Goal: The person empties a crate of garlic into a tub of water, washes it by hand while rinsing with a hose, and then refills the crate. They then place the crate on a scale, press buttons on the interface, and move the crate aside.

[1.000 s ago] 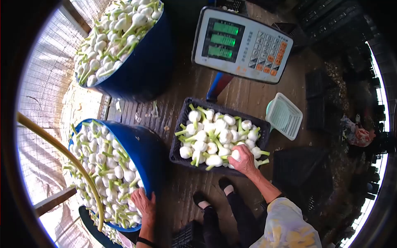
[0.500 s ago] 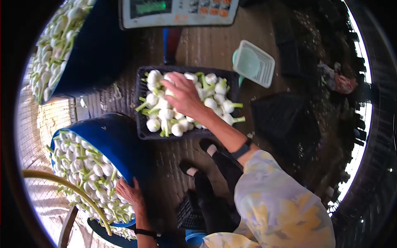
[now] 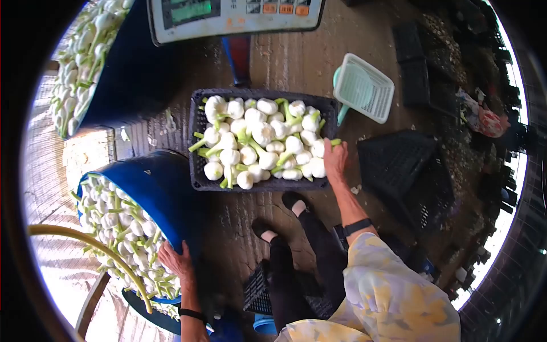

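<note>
My left hand (image 3: 178,261) is closed over the rim of a blue barrel (image 3: 162,185), fingers inside against the garlic bulbs and thumb outside. The tilted barrel is full of white garlic bulbs (image 3: 122,225) with short green stems. At the right end of a black plastic crate (image 3: 259,94), my right hand (image 3: 336,159) is closed around the stem end of a garlic bulb (image 3: 317,167), its fingertips partly hidden. White garlic bulbs (image 3: 262,134) fill the crate, several green stems sticking out over its edge.
Beyond the crate stands a digital scale (image 3: 236,21). A pale green and white plastic basket (image 3: 364,88) lies right of it. Another blue barrel (image 3: 128,68) holds garlic at upper left. Black crates (image 3: 401,171) stand at right, and a yellow hose (image 3: 108,262) arches at left.
My right hand has moved from above the garlic at the crate's left-centre to its right end. My left hand stays on the barrel rim. The view has shifted slightly.
</note>
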### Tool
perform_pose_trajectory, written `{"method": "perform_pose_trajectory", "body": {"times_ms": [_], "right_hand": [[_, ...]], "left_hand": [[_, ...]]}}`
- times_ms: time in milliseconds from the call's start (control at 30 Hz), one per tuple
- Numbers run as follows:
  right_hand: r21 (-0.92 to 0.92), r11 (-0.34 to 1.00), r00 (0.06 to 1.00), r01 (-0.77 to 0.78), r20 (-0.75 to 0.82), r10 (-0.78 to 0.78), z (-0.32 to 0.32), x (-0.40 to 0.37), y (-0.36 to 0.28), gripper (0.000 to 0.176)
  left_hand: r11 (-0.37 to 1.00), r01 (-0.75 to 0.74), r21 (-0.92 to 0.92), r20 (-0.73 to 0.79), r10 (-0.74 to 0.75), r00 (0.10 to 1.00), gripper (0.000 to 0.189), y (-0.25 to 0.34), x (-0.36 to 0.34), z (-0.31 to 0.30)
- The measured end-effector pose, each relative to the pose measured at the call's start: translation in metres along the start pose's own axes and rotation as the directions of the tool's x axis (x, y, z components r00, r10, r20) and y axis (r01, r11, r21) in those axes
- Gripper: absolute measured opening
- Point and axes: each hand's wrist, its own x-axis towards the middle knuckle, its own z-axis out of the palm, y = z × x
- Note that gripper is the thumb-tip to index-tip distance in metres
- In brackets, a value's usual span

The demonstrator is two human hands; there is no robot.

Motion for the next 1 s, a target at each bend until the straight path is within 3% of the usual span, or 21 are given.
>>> {"method": "perform_pose_trajectory", "body": {"times_ms": [33, 100, 167, 200, 233, 267, 300, 367, 400, 433, 467, 500, 567, 633, 700, 800, 900, 933, 1000], "right_hand": [[0.261, 0.956, 0.99, 0.136, -0.057, -0.126, -0.006, 0.004, 0.004, 0.025], [0.283, 0.929, 0.971, 0.238, -0.07, -0.228, -0.037, 0.008, -0.019, 0.023], [0.357, 0.919, 0.985, 0.164, -0.008, -0.173, -0.06, 0.006, -0.015, 0.032], [0.541, 0.818, 0.96, -0.194, 0.275, 0.046, -0.063, 0.008, -0.01, 0.034], [0.565, 0.657, 0.846, -0.499, 0.48, 0.23, -0.07, 0.016, -0.02, 0.033], [0.467, 0.527, 0.663, -0.71, 0.696, 0.277, -0.078, 0.018, -0.014, 0.032], [0.406, 0.675, 0.699, -0.616, 0.677, 0.231, -0.071, 0.016, -0.019, 0.033], [0.239, 0.949, 0.7, -0.208, 0.714, -0.026, -0.062, 0.028, -0.028, 0.036], [-0.071, 0.982, 0.765, 0.174, 0.638, -0.09, -0.069, 0.03, -0.031, 0.037], [-0.067, 0.981, 0.767, 0.183, 0.634, -0.099, -0.076, 0.037, -0.03, 0.037], [0.15, 0.986, 0.854, -0.078, 0.52, -0.011, -0.101, 0.041, -0.036, 0.039], [0.39, 0.873, 0.9, -0.292, 0.42, 0.114, -0.116, 0.045, -0.041, 0.043], [0.532, 0.741, 0.91, -0.41, 0.29, 0.295, -0.132, 0.041, -0.03, 0.041], [0.491, 0.639, 0.806, -0.592, 0.376, 0.458, -0.13, 0.023, 0.013, 0.048], [0.47, 0.384, 0.588, -0.794, 0.437, 0.681, -0.137, 0.004, 0.016, 0.06], [0.463, 0.362, 0.57, -0.809, 0.47, 0.674, -0.131, 0.008, 0.031, 0.074], [0.448, 0.399, 0.594, -0.8, 0.499, 0.631, -0.115, 0.03, 0.038, 0.074], [0.467, 0.425, 0.63, -0.776, 0.534, 0.564, -0.11, 0.039, 0.042, 0.077], [0.431, 0.396, 0.584, -0.811, 0.636, 0.504, -0.092, 0.048, 0.045, 0.079]], "left_hand": [[1.0, 0.008, 0.014, -0.022, -0.008, 1.0, 0.046, -0.002, 0.0, -0.005], [1.0, 0.009, -0.016, -0.005, -0.009, 1.0, 0.049, -0.001, 0.001, -0.017], [1.0, 0.0, -0.004, 0.0, 0.0, 1.0, 0.051, -0.002, -0.006, -0.027], [1.0, 0.009, -0.02, 0.011, -0.008, 1.0, 0.051, -0.003, -0.008, -0.034], [0.999, 0.017, -0.036, 0.021, -0.016, 1.0, 0.052, -0.005, -0.005, -0.037], [0.999, 0.035, -0.021, 0.005, -0.035, 0.999, 0.052, -0.006, -0.006, -0.041], [0.998, 0.042, -0.055, 0.059, -0.039, 0.998, 0.053, -0.007, -0.006, -0.044], [0.994, 0.057, -0.091, 0.103, -0.047, 0.994, 0.055, -0.009, -0.006, -0.054], [0.994, 0.069, -0.081, 0.115, -0.059, 0.992, 0.056, -0.007, -0.005, -0.06], [0.994, 0.081, -0.072, 0.128, -0.071, 0.989, 0.056, -0.005, -0.002, -0.063], [0.992, 0.116, -0.049, 0.169, -0.107, 0.98, 0.063, 0.005, 0.002, -0.078], [0.992, 0.119, -0.052, 0.168, -0.109, 0.98, 0.063, 0.015, 0.01, -0.088], [0.973, 0.146, -0.179, 0.035, -0.142, 0.989, 0.066, 0.039, 0.034, -0.1], [0.89, 0.189, -0.415, 0.012, -0.203, 0.979, 0.056, 0.065, 0.085, -0.101], [0.786, 0.214, -0.58, -0.024, -0.279, 0.96, 0.043, 0.087, 0.136, -0.091], [0.59, 0.401, -0.701, 0.113, -0.463, 0.879, 0.042, 0.103, 0.188, -0.055], [0.295, 0.541, -0.788, 0.354, -0.501, 0.789, 0.04, 0.118, 0.213, -0.033], [0.325, 0.548, -0.771, 0.36, -0.487, 0.796, 0.04, 0.126, 0.215, -0.022], [0.341, 0.59, -0.732, 0.416, -0.462, 0.783, 0.043, 0.135, 0.209, 0.008]]}}
